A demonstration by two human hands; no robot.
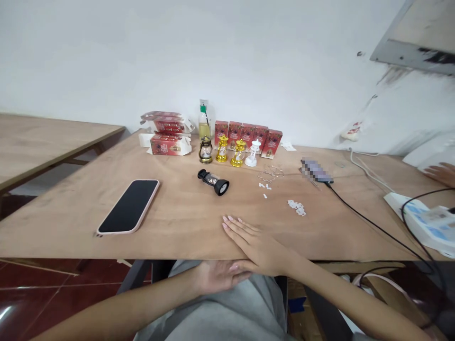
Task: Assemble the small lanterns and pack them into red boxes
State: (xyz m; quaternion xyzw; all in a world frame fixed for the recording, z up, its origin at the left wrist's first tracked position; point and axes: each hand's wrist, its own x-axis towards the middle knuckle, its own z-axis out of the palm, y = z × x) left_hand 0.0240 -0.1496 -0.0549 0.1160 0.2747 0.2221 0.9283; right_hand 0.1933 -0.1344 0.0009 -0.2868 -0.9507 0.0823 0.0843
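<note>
My right hand lies flat at the front edge of the wooden table, fingers stretched out and holding nothing. My left hand rests palm up on my lap below the edge, apparently empty, with the right thumb over its fingers. Beyond the right fingertips a small black lantern lies on its side. Upright behind it stand a bronze lantern, two gold lanterns, one at the left and one at the right, and a white lantern. Small white pieces lie to the right.
Red boxes and opened cartons line the wall beside a bottle. A phone lies left; another, blurred phone is cabled. Thin wire loops sit midtable. Another person's hand shows beyond a power strip.
</note>
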